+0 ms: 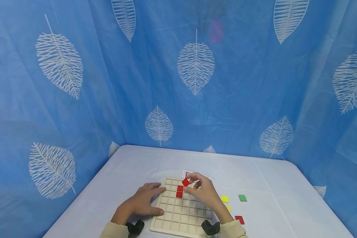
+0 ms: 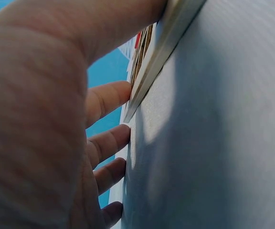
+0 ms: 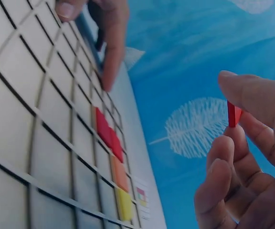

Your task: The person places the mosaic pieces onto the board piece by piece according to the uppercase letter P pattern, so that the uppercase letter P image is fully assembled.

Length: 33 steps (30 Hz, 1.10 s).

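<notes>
Nearest the camera, the cuffs of two pale cloth sleeves (image 1: 115,230) and smooth black wrist mounts (image 1: 211,228) frame a square board (image 1: 178,218) of pale, wood-like material, its flat face cut by straight grooves into a grid of squares. The left hand (image 1: 142,201) lies with fingers spread and extended, thumb and index finger touching the board's edge. The right hand (image 1: 206,193) pinches a red tile (image 1: 185,182), flat, thin and square-edged, between thumb and fingertip, raised above the far part of the board. Just beside it, two red squares (image 1: 179,194) sit in neighbouring cells, with an orange tile (image 3: 120,174) and a yellow tile (image 3: 124,204) continuing the line. Right of the board, yellow pieces (image 1: 224,199), a green piece (image 1: 242,198) and a red piece (image 1: 239,219) lie flat on the faintly creased white bench (image 1: 270,198). Beyond the board's far edge lies a small gridded card (image 1: 184,173); behind hangs a blue, softly rippled curtain (image 1: 166,82) printed with white leaves.
</notes>
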Available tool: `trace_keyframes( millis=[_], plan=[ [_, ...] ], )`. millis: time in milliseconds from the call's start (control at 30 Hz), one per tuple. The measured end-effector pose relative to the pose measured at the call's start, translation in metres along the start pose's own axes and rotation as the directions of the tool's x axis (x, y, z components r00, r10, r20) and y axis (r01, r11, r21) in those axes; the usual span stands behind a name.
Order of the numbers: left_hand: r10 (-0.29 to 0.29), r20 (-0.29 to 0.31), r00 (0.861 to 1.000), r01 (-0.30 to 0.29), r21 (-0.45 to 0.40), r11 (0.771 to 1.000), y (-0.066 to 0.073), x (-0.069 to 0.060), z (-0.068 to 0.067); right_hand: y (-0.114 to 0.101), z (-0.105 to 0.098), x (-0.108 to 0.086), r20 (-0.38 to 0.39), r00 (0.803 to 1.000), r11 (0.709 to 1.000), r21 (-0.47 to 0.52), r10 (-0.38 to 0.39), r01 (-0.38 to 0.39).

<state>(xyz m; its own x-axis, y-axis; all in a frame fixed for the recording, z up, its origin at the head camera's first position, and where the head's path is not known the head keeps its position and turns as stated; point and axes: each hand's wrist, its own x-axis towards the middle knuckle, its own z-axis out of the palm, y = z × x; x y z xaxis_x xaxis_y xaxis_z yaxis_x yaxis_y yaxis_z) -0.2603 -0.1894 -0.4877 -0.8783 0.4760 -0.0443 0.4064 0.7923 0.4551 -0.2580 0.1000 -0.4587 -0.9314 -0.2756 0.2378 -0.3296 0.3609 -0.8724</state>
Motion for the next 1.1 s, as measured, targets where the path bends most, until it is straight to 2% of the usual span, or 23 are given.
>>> trace_keyframes(
  millis=[200,433,700,933,1100],
  plan=[
    [0.003,0.002,1.0,-0.003,0.01,1.0,0.001,0.0,-0.001,0.007,0.015,0.0,0.084,0.996,0.999,-0.042,-0.01,0.014],
    [0.018,-0.006,1.0,-0.017,0.014,1.0,-0.001,-0.002,-0.001,0.009,0.025,0.0,0.148,0.989,0.995,-0.097,0.006,0.009],
    [0.018,-0.006,1.0,-0.018,0.012,1.0,-0.001,0.0,0.0,0.011,0.033,-0.001,0.159,0.987,0.984,-0.178,0.018,0.011],
    [0.005,0.0,1.0,-0.005,0.012,1.0,0.001,0.0,0.0,0.013,0.038,-0.003,0.155,0.986,0.955,-0.298,0.052,-0.004],
    [0.004,0.001,1.0,-0.004,0.01,1.0,0.002,-0.001,-0.001,0.013,0.039,-0.004,0.151,0.988,0.949,-0.314,0.042,0.008]
  ],
)
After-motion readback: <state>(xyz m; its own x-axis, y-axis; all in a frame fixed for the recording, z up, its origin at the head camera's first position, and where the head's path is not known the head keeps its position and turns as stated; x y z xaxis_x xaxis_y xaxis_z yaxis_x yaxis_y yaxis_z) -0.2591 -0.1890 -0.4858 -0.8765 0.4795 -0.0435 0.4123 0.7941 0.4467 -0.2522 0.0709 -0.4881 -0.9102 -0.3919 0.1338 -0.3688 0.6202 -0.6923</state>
